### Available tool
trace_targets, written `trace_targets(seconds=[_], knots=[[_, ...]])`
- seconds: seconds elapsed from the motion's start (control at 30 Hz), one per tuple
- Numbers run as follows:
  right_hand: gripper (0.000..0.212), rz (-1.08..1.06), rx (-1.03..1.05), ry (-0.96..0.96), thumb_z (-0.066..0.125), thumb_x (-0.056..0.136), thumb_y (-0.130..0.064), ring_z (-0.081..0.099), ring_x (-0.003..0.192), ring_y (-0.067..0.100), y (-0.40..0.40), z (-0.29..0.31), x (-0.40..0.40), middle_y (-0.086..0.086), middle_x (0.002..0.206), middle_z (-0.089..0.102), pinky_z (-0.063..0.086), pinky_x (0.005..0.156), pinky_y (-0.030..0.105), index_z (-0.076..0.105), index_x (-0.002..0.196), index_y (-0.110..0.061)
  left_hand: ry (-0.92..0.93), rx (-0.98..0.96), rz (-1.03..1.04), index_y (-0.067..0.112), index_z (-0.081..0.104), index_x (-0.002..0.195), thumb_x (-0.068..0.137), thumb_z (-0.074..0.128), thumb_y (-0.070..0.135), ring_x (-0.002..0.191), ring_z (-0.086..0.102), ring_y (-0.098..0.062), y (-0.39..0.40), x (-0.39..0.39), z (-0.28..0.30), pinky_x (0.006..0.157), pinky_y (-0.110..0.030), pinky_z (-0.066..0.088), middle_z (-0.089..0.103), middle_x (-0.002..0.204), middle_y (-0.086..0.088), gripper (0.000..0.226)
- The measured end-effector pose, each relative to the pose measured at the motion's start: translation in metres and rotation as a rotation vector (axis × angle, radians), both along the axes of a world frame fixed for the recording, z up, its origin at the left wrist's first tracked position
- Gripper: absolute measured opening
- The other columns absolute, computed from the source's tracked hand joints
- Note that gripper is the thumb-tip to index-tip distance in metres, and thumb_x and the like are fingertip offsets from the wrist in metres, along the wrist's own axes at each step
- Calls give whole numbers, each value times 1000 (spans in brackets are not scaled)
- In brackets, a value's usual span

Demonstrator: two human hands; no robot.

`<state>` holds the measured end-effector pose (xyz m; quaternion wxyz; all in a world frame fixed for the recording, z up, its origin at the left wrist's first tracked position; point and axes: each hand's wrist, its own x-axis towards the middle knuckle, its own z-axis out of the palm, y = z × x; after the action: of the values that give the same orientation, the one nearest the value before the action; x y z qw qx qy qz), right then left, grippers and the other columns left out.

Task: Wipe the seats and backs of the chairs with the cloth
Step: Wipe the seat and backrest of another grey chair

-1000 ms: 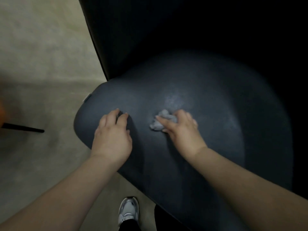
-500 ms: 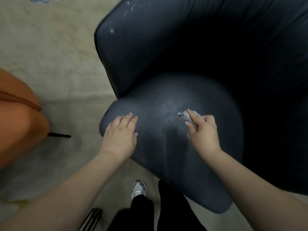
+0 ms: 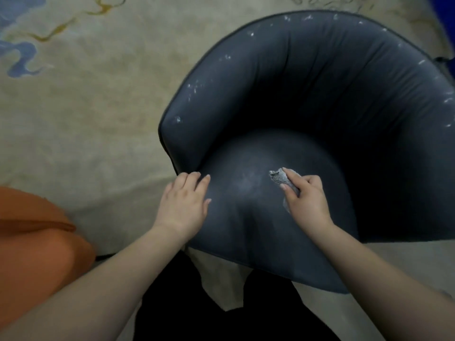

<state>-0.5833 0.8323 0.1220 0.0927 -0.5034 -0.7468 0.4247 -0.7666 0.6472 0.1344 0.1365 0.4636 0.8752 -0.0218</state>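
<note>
A dark blue-grey tub chair (image 3: 307,99) with a curved, padded back fills the right of the view, its rounded seat (image 3: 251,217) bulging toward the camera. White flecks and scuffs dot the top rim and left arm of the back, and a pale, dusty smear shows at the middle of the seat. The cloth (image 3: 279,177) is a small, crumpled grey wad lying against the seat just right of that smear, near the seat's middle. The right hand (image 3: 305,200) pinches it, fingers closed around the wad so that only its forward tip sticks out. The left hand (image 3: 183,203) lies flat and empty on the seat's left edge, fingers spread loosely open, fingertips by the joint with the arm. No writing or label can be read anywhere. An orange chair (image 3: 34,242) is cut off at the left edge. A patterned beige carpet (image 3: 81,99) lies beneath. The chair's right side runs out of view, and the deep fold where back meets seat is too dark to make out.
</note>
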Motion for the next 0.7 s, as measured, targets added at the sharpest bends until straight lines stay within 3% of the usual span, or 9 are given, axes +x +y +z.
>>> trace_targets(seconds=[0.1,0.27,0.37,0.43,0.57,0.7], knots=[[35,-139,20,49,61,92,-20,45,77,-23,-27,9,-27,-10,95,38,31,63,-9,60,124,-33,5,27,-102,19,46,139,88,57,38,122,43,-27,-11,-36,12,92,-39,39,47,138,-5,56],[35,-302,2,60,58,93,-22,49,79,-12,-74,29,-60,-5,100,39,30,63,-9,59,126,-32,13,57,-208,24,35,144,92,48,41,131,32,-22,-27,-90,38,100,-35,32,36,146,1,57],[36,-327,12,82,58,93,-20,46,80,-20,-87,42,-76,-5,101,38,28,64,-10,58,127,-31,-2,82,-228,21,36,144,92,50,38,131,32,-24,-29,-114,53,105,-37,32,37,145,-3,57],[38,-328,-1,88,57,93,-20,45,81,-21,-91,50,-83,-5,102,38,28,64,-10,56,129,-31,-23,100,-208,20,36,144,92,50,36,132,30,-25,-26,-128,57,108,-38,30,36,146,-5,57],[41,-285,-43,86,53,94,-19,48,85,-6,-87,61,-95,-7,102,38,28,66,-10,53,133,-33,-66,125,-83,21,36,144,93,50,35,132,28,-26,-13,-148,60,107,-41,29,36,147,-4,55],[41,-309,-40,100,56,92,-21,48,85,-7,-86,67,-102,-8,100,41,28,68,-9,54,131,-33,-99,131,-32,22,35,143,93,49,35,133,27,-28,1,-168,58,109,-41,27,34,148,-5,53]])
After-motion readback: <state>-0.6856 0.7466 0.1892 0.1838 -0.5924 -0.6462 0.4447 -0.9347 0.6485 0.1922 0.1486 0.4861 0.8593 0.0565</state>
